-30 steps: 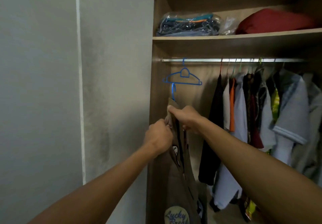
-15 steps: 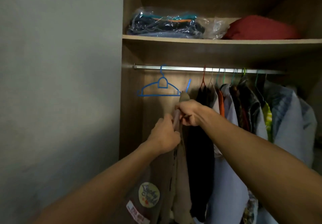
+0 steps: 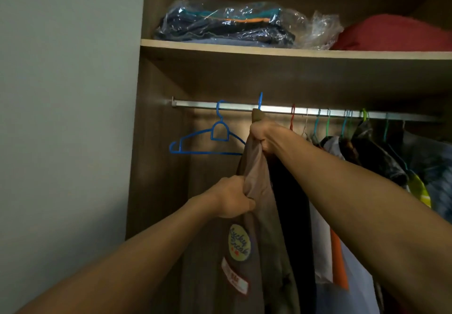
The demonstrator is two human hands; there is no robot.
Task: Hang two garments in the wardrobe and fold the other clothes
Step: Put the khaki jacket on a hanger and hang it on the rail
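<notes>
A brown garment (image 3: 259, 216) with round and rectangular patches hangs from a blue hanger whose hook (image 3: 260, 100) rises at the metal wardrobe rail (image 3: 195, 104). My right hand (image 3: 265, 137) grips the top of the garment just below the rail. Lower down, my left hand (image 3: 232, 197) holds a bunch of its fabric at the left edge. The rest of that hanger is hidden inside the cloth.
An empty blue hanger (image 3: 208, 140) hangs on the rail to the left. Several garments (image 3: 367, 167) on coloured hangers fill the right side. On the shelf (image 3: 244, 50) above lie a plastic-wrapped bundle (image 3: 225, 24) and a red item (image 3: 396, 33). A grey wall (image 3: 68, 118) stands left.
Both hands have lifted the brown garment higher, and its blue hook has risen from below the rail to the rail itself. The view has moved closer to the wardrobe.
</notes>
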